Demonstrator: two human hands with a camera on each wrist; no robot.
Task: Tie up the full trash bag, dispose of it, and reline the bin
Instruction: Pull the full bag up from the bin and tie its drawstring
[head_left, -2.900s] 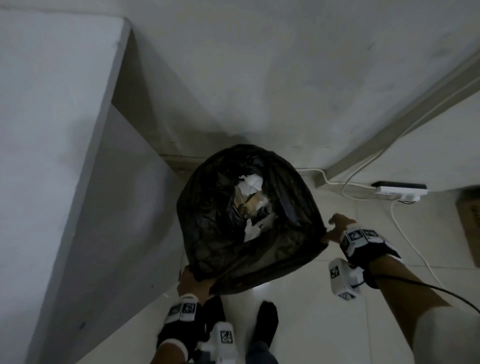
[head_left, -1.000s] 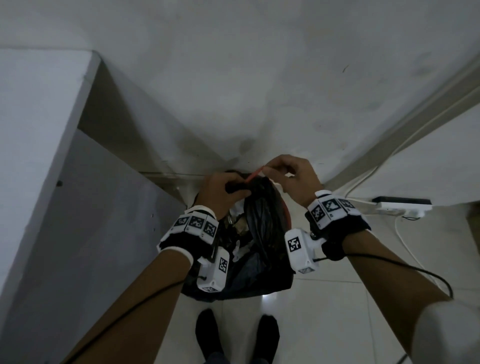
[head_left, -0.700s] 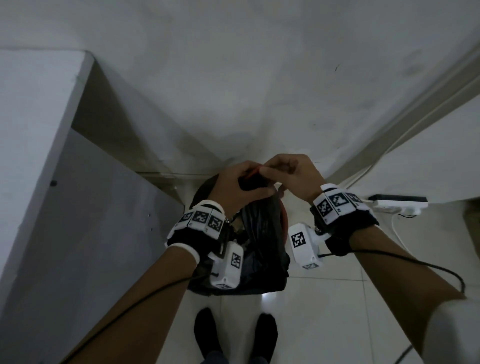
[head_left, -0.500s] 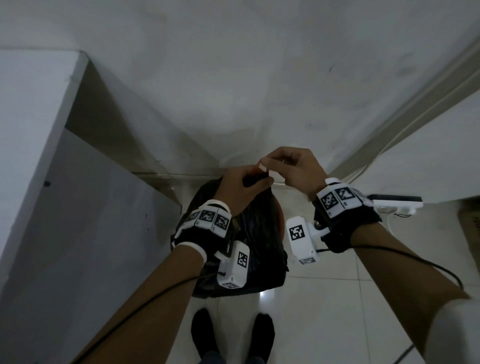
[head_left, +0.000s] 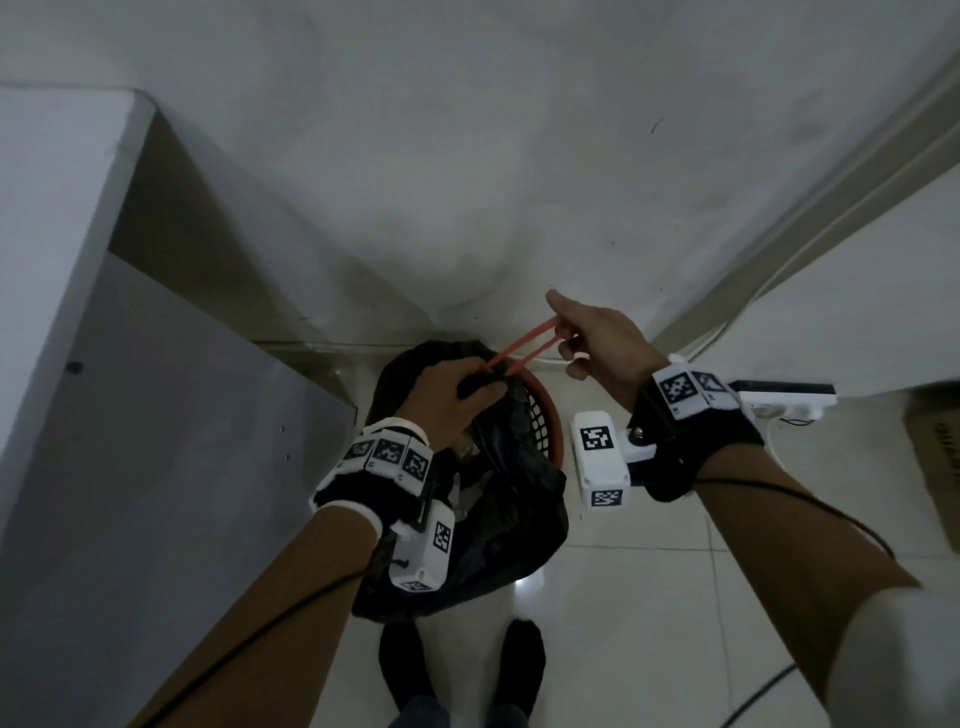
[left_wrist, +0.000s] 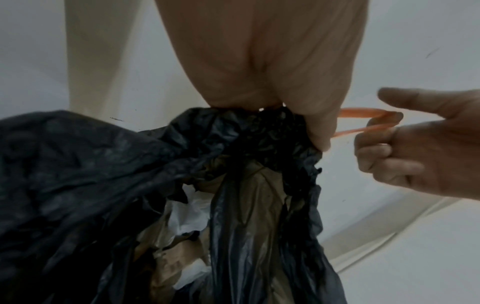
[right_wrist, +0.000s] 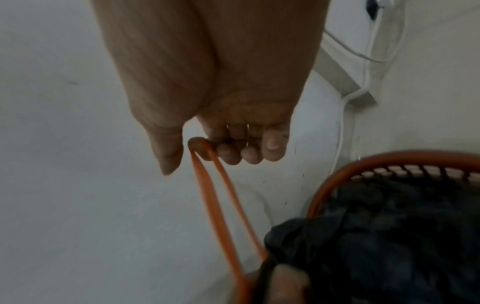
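Note:
A full black trash bag (head_left: 498, 519) sits in an orange mesh bin (head_left: 550, 415) on the tiled floor by the wall. My left hand (head_left: 457, 395) grips the bag's gathered neck (left_wrist: 246, 127); paper waste shows through a gap below it. From that neck an orange drawstring loop (head_left: 524, 345) runs taut up and right to my right hand (head_left: 587, 338). In the right wrist view the loop (right_wrist: 207, 195) hooks round the curled fingers of that hand (right_wrist: 228, 148), with the bin rim (right_wrist: 363, 162) and bag (right_wrist: 389, 236) at lower right.
A grey cabinet (head_left: 78, 364) stands close on the left. A white power strip (head_left: 779, 400) with cables lies on the floor at right, a cardboard box (head_left: 935, 467) beyond it. My feet in dark socks (head_left: 457, 670) stand just before the bin.
The bag mouth, wide open earlier, is now bunched in my left hand. My right hand has moved up and right away from the left, drawing the orange loop out taut.

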